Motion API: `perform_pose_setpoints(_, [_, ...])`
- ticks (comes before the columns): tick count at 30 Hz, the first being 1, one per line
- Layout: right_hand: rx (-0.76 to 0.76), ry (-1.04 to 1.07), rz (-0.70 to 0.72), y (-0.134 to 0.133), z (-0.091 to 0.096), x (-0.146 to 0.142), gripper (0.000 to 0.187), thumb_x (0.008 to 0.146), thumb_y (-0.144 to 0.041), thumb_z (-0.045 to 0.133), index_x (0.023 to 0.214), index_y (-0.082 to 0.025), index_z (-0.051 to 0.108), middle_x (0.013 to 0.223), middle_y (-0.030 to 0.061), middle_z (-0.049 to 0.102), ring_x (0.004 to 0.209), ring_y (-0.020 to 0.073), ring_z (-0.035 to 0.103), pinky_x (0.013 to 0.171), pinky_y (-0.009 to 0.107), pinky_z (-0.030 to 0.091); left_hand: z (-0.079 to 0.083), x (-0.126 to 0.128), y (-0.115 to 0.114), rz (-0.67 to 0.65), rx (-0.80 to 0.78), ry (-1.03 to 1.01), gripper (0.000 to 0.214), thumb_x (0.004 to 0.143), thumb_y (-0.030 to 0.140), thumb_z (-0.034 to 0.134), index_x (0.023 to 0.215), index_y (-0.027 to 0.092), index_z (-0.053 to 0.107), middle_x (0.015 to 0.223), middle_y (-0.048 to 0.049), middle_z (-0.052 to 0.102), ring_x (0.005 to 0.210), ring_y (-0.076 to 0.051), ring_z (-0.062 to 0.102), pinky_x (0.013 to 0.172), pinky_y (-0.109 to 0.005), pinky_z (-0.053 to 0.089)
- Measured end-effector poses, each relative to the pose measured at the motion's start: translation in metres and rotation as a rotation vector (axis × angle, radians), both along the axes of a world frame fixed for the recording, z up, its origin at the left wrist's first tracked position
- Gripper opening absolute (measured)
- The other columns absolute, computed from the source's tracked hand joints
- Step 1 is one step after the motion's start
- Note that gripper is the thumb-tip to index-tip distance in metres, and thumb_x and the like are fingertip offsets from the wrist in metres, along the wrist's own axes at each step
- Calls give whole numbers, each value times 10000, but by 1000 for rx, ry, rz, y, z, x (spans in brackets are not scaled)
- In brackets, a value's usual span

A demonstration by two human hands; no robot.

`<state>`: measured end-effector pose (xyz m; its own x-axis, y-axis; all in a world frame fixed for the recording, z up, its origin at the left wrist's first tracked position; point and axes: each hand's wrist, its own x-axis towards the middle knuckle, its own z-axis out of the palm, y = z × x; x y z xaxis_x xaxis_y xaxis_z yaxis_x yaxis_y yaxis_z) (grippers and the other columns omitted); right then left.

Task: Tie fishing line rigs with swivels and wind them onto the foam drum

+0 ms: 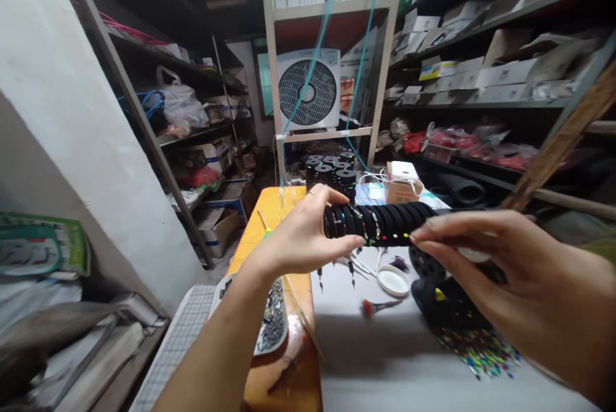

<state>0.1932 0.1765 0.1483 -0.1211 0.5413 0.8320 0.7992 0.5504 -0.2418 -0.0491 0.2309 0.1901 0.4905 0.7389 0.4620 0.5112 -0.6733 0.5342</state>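
A black ribbed roll (385, 219), which looks like a row of foam rings, lies across my view. My left hand (317, 232) is wrapped round its left end, thumb in front. Thin line and small beads run over the rings near that hand. Red, white and yellow pin heads (395, 236) dot the front of the roll. At the right end, my right hand (476, 264) pinches with thumb and forefinger close to the yellow head; whatever is between the tips is too small to make out. Below it lies a heap of colourful pins (488, 351).
A white tray (282, 335) of small dark parts sits on the yellow wooden surface (298, 373). On the white table are a round white lid (393, 280) and a brush (378, 307). Black spools (332, 171) are stacked behind, near a box fan (308, 90). Shelves flank both sides.
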Motion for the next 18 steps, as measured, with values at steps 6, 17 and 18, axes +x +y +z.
perform_pose_setpoints(6, [120,-87,121,28,37,-38,30,939,-262,595,949,-273,569,891,-14,750,765,166,737,675,277,567,2,1,4,-22,-81,-45,363,790,334,740,1071,200,554,1065,-65,601,996,-239,590,867,-379,498])
perform_pose_setpoints(17, [198,-135,150,35,38,-45,90,899,-172,626,925,-238,570,844,-7,743,736,160,728,635,253,530,2,1,3,-68,-139,-81,319,786,309,723,1036,208,553,1041,-36,575,949,-215,601,822,-361,510])
perform_pose_setpoints(18, [198,-143,154,35,38,-45,95,895,-159,628,924,-231,573,842,-6,743,737,158,729,641,248,529,2,1,2,-68,-133,-77,320,786,310,722,1038,204,554,1042,-37,573,960,-215,597,836,-361,506])
